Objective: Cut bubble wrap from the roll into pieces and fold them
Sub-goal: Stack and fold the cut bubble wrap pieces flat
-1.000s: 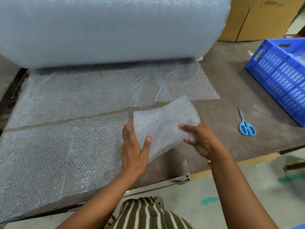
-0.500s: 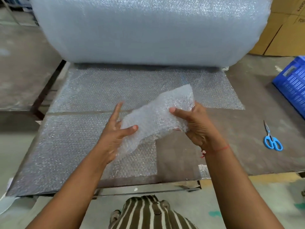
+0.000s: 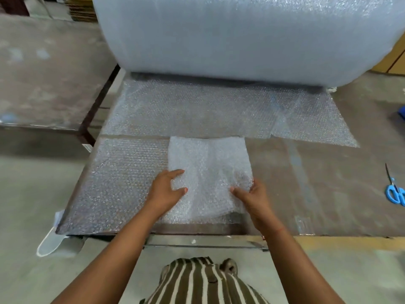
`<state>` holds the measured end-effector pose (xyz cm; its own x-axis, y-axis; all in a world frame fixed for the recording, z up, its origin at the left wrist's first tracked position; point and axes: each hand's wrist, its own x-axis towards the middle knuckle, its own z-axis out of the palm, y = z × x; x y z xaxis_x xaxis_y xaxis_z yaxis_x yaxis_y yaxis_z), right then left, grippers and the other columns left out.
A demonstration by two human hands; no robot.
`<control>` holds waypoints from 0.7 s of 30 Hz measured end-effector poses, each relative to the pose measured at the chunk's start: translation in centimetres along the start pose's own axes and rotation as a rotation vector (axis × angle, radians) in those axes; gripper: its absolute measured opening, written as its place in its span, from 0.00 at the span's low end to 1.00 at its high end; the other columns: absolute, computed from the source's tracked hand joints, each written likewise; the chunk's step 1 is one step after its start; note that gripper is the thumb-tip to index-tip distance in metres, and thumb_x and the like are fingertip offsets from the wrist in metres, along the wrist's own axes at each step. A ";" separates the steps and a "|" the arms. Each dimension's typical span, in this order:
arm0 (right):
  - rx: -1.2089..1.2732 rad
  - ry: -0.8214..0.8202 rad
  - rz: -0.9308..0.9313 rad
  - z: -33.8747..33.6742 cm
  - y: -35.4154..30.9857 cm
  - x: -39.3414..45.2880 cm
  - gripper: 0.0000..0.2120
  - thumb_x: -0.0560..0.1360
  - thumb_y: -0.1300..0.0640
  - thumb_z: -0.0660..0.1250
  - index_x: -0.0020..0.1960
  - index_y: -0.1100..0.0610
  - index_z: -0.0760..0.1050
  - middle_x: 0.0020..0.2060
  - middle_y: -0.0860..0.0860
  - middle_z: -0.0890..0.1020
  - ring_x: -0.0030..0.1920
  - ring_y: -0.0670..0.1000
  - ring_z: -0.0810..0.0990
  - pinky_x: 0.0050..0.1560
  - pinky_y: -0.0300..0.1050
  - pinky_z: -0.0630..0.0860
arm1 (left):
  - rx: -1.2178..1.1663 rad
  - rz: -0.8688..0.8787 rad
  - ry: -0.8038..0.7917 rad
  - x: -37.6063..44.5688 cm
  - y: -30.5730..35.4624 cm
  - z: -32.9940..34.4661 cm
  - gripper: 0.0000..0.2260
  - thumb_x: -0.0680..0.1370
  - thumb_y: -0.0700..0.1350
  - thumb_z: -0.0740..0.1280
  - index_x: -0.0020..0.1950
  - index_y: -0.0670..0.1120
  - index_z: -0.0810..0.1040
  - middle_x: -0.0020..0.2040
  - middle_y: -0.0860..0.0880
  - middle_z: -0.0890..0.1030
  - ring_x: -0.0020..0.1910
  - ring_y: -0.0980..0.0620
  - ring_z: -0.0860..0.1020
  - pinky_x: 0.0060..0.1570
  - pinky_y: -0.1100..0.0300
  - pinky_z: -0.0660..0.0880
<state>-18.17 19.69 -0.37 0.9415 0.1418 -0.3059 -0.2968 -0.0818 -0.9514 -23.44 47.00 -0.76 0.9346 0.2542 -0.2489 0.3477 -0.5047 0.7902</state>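
A folded piece of bubble wrap (image 3: pixel 208 163) lies flat on the table near its front edge, partly on top of a cut sheet (image 3: pixel 127 178). My left hand (image 3: pixel 166 189) rests on the piece's left edge, with fingers and thumb spread on top. At the right edge, my right hand (image 3: pixel 252 198) pinches the piece, thumb on top and fingers under it. The big bubble wrap roll (image 3: pixel 241 36) stands across the back of the table. Its unrolled end (image 3: pixel 197 110) lies flat in front of it.
Blue scissors (image 3: pixel 394 191) lie on the bare table top (image 3: pixel 317 183) at the far right edge of view. A second table (image 3: pixel 43 73) stands to the left across a gap. Cardboard boxes (image 3: pixel 392 60) show behind the roll at right.
The piece was held up in the air between both hands; now it lies flat on the table. My view has shifted left, so the blue crate is out of sight.
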 end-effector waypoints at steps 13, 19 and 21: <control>-0.704 0.395 -0.279 2.1 2.8 -3.4 0.41 0.75 0.46 0.80 0.77 0.59 0.62 0.65 0.54 0.75 0.62 0.56 0.77 0.60 0.56 0.79 | 0.228 0.116 0.002 -1.5 -2.3 -1.0 0.31 0.81 0.47 0.75 0.82 0.45 0.70 0.78 0.46 0.65 0.77 0.48 0.68 0.72 0.66 0.59; -1.143 0.066 -0.656 2.5 3.0 -4.2 0.35 0.74 0.39 0.76 0.76 0.50 0.70 0.76 0.55 0.68 0.74 0.57 0.68 0.67 0.57 0.69 | 0.367 0.226 -0.069 -1.9 -2.6 -0.5 0.31 0.82 0.46 0.74 0.83 0.44 0.68 0.80 0.44 0.64 0.77 0.45 0.69 0.74 0.60 0.63; -1.245 -0.146 -0.710 2.9 3.6 -4.1 0.34 0.75 0.32 0.72 0.75 0.47 0.73 0.78 0.51 0.69 0.77 0.56 0.67 0.70 0.58 0.69 | 0.385 0.247 -0.074 -1.8 -2.3 -0.5 0.31 0.82 0.47 0.74 0.84 0.45 0.67 0.81 0.45 0.62 0.77 0.45 0.68 0.76 0.57 0.65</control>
<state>-23.58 21.71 -2.64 0.7811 0.6089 0.1381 0.6208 -0.7336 -0.2764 -25.94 48.13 -1.87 0.9910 0.0350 -0.1293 0.1030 -0.8160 0.5689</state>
